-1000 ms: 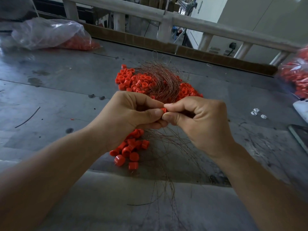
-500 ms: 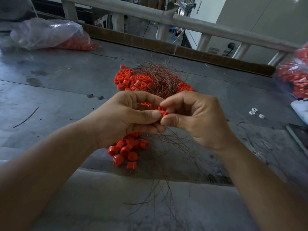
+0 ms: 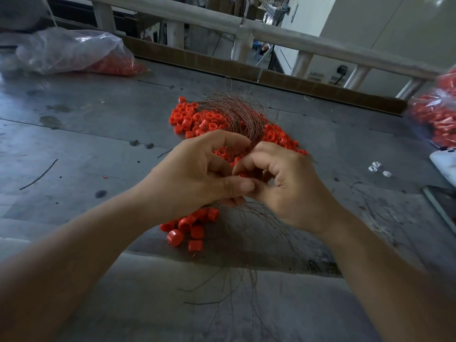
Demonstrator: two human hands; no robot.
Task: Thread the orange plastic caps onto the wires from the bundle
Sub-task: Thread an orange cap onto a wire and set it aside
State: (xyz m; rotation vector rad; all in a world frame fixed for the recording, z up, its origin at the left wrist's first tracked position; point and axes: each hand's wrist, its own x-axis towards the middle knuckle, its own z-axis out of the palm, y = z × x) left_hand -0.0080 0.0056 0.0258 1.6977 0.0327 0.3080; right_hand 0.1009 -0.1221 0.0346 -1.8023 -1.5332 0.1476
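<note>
A pile of orange caps (image 3: 202, 119) lies on the grey table (image 3: 86, 134), with a bundle of thin brown wires (image 3: 237, 114) curving over it. My left hand (image 3: 197, 176) grips the wire bundle, thumb and fingers curled round it. My right hand (image 3: 288, 183) meets it at the fingertips and pinches an orange cap (image 3: 243, 174), mostly hidden between the fingers. Wire ends (image 3: 246, 255) fan out below both hands toward me. A smaller group of orange caps (image 3: 190, 225) lies under my left wrist.
A clear plastic bag (image 3: 74, 50) holding orange caps lies at the far left, another bag of caps (image 3: 436, 112) at the right edge. Small white pieces (image 3: 378, 169) and a flat dark object (image 3: 444, 206) sit to the right. A railing (image 3: 246, 28) runs behind the table.
Both hands stayed together at the fingertips. My right hand's fingers have curled further in over the cap, and the left thumb has slid forward along the wires.
</note>
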